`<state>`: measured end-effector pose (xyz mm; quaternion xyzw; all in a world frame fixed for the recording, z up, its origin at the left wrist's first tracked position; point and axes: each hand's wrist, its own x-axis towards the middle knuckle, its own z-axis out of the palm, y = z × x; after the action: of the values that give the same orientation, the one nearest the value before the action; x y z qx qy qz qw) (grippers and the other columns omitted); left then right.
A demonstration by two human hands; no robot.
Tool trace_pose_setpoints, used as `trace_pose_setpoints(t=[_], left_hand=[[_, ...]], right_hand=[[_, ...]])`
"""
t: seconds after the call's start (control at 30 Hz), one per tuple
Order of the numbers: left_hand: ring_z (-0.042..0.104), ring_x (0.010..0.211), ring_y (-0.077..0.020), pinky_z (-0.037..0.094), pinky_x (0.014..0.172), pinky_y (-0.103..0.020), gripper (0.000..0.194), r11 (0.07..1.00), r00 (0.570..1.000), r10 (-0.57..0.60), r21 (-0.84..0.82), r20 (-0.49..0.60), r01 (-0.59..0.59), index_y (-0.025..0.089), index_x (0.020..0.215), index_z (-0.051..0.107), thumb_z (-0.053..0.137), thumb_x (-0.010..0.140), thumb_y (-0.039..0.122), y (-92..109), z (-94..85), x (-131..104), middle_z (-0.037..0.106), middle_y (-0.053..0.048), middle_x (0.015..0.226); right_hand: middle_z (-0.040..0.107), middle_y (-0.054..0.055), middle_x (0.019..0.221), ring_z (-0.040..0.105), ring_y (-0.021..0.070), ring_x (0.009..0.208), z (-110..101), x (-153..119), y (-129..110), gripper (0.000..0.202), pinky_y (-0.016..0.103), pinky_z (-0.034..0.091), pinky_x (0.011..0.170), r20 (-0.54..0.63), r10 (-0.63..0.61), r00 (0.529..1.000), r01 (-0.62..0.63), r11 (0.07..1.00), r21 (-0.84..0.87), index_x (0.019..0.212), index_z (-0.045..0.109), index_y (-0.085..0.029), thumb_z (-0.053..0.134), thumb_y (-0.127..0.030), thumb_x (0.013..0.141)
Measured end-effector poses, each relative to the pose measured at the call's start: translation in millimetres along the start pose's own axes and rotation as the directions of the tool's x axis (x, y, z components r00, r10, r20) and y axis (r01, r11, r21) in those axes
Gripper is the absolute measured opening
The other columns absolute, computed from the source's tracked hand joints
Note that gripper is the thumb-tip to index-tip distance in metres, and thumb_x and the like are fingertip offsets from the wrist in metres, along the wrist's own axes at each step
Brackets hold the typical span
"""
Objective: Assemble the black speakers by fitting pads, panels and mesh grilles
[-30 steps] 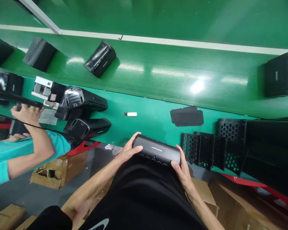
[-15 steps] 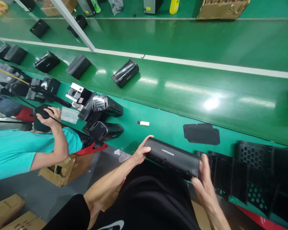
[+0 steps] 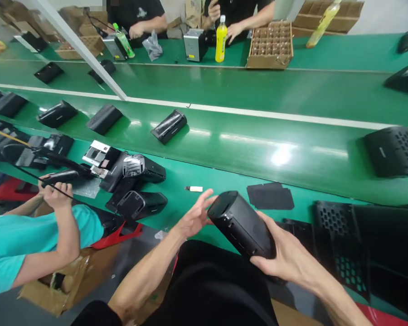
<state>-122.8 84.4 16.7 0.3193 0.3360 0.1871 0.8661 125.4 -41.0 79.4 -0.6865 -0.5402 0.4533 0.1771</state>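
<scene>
A black plastic housing (image 3: 243, 226) is tilted above the near edge of the green bench, one end face turned up. My right hand (image 3: 279, 253) grips it by its right part, thumb below and fingers behind. Beside its left end is my left hand (image 3: 195, 217), fingers spread, the fingertips partly behind the housing; whether they touch it I cannot tell. Beyond my hands a small cutter with a white handle (image 3: 196, 189) and a flat black sheet (image 3: 270, 196) lie on the bench.
Black housings (image 3: 143, 205) stand left of my hands; black perforated parts (image 3: 333, 217) lie at the right. A belt (image 3: 241, 149) carrying more housings runs behind. A person in a turquoise shirt (image 3: 44, 240) works at the left; people sit across, near a yellow bottle (image 3: 221, 40).
The housing has turned so one end faces up. My left hand has let go of its end and opened, while my right hand has shifted its hold. The view has tilted up.
</scene>
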Motion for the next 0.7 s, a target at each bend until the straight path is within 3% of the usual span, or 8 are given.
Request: trace_pose_setpoints(t=[0.07, 0.17, 0.27, 0.37, 0.53, 0.7], left_hand=[[0.039, 0.152, -0.0430, 0.037, 0.122, -0.052, 0.113, 0.957, 0.994, -0.025, 0.289, 0.111, -0.009, 0.032, 0.159, 0.048, 0.096, 0.061, 0.057, 17.5, -4.5, -10.6, 0.036, -0.011, 0.172], [0.046, 0.145, -0.0406, 0.037, 0.121, -0.051, 0.119, 0.850, 0.981, -0.124, 0.527, 0.150, 0.027, 0.032, 0.163, 0.041, 0.099, 0.060, 0.049, 19.2, -3.0, -21.0, 0.047, -0.012, 0.161], [0.059, 0.128, -0.0358, 0.047, 0.110, -0.048, 0.117, 0.876, 0.985, -0.123, 0.480, 0.120, 0.050, 0.031, 0.162, 0.035, 0.097, 0.064, 0.049, 5.6, -3.3, -32.9, 0.057, -0.012, 0.144], [0.060, 0.120, -0.0319, 0.049, 0.103, -0.044, 0.114, 0.897, 0.991, -0.103, 0.438, 0.081, 0.057, 0.031, 0.159, 0.033, 0.096, 0.065, 0.047, -4.0, -10.5, -45.9, 0.058, -0.010, 0.137], [0.058, 0.120, -0.0306, 0.046, 0.101, -0.042, 0.103, 0.943, 0.990, -0.094, 0.328, 0.109, 0.054, 0.030, 0.155, 0.035, 0.091, 0.071, 0.048, -10.1, -22.7, -50.9, 0.056, -0.010, 0.137], [0.060, 0.110, -0.0274, 0.047, 0.094, -0.037, 0.092, 0.963, 1.000, -0.014, 0.269, 0.024, 0.007, 0.027, 0.150, 0.044, 0.089, 0.071, 0.043, -18.9, -19.8, -52.7, 0.060, -0.009, 0.131]], right_hand=[[0.077, 0.009, 0.119, 0.076, 0.0353, 0.097, 2.5, -8.8, 6.5, 0.093, 0.044, 0.057, 0.086, 0.101, 0.060, 0.993, -0.052, 0.996, -0.076, 0.156, 0.050, -0.030, 0.080, -0.038, 0.068], [0.077, 0.012, 0.120, 0.076, 0.0386, 0.100, 15.7, -22.2, 25.7, 0.094, 0.048, 0.057, 0.089, 0.145, 0.126, 0.981, -0.116, 0.991, -0.074, 0.157, 0.052, -0.030, 0.083, -0.045, 0.069], [0.071, 0.014, 0.138, 0.072, 0.0410, 0.119, 27.5, -46.3, 54.9, 0.101, 0.050, 0.057, 0.097, 0.119, 0.145, 0.982, -0.161, 0.976, 0.143, 0.162, 0.046, -0.032, 0.085, -0.057, 0.071], [0.058, 0.017, 0.156, 0.059, 0.0414, 0.139, 44.0, -76.8, 73.5, 0.105, 0.052, 0.051, 0.108, 0.016, 0.173, 0.985, -0.164, 0.894, 0.417, 0.162, 0.042, -0.030, 0.081, -0.073, 0.074], [0.044, 0.015, 0.166, 0.044, 0.0418, 0.150, 77.2, -98.4, 56.5, 0.107, 0.055, 0.039, 0.119, -0.187, 0.266, 0.946, -0.133, 0.841, 0.524, 0.161, 0.034, -0.031, 0.079, -0.078, 0.076], [0.052, 0.012, 0.156, 0.053, 0.0383, 0.138, 86.5, -93.2, 35.9, 0.087, 0.047, 0.045, 0.111, -0.248, 0.283, 0.927, -0.100, 0.820, 0.563, 0.151, 0.045, -0.031, 0.078, -0.069, 0.081]])
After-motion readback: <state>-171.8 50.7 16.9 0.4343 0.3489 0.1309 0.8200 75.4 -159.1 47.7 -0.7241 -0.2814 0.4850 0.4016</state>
